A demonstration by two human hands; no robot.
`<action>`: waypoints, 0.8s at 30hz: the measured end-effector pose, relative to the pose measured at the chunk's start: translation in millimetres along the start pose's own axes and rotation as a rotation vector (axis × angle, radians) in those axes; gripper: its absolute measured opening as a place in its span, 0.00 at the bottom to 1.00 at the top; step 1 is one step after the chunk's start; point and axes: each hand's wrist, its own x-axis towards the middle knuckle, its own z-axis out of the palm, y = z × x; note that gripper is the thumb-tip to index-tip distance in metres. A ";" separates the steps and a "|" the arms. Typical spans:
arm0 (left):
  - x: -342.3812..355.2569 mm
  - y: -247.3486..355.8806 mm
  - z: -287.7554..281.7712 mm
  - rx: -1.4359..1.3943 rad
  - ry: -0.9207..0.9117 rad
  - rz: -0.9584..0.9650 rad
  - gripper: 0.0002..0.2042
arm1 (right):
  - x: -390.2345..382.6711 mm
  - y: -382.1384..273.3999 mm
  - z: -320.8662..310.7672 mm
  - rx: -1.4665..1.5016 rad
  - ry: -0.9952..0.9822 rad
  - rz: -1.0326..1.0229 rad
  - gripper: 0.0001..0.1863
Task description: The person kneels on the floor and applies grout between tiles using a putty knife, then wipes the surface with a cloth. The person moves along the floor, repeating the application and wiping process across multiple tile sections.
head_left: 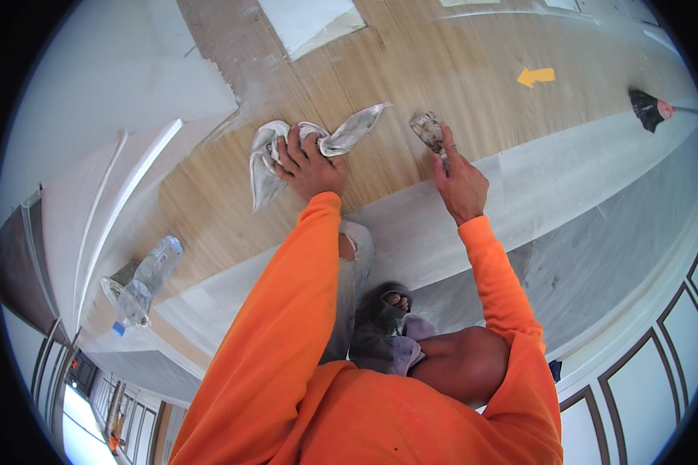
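My left hand (310, 163) presses on a crumpled whitish cloth (349, 133), fingers curled over it, on the wood-look floor (481, 93). One loose end of the cloth stretches right toward my right hand (459, 178), which grips a putty knife (426, 129) by its handle. The blade is smeared with dirt and rests on or just above the boards. My bent knee and foot show below my hands, between my orange sleeves.
A plastic bottle (155, 271) lies beside a clear container (120, 283) at left, near white trim strips (143, 170). A broom head (650, 108) is at right, a yellow arrow (535, 76) above. A grey step (566, 256) runs below the boards. A distant orange-clad person (116, 434) appears lower left.
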 end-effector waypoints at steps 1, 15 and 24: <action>0.5 0.2 1.7 0.005 0.005 0.000 0.20 | 0.0 0.4 1.4 0.019 0.032 0.018 0.35; -1.3 -2.5 2.4 0.005 -0.012 -0.031 0.21 | -23.3 33.6 8.8 -0.117 -0.005 -0.192 0.35; -2.2 -3.7 -0.1 0.009 0.005 -0.016 0.21 | -36.4 27.3 13.3 -0.146 -0.064 -0.072 0.36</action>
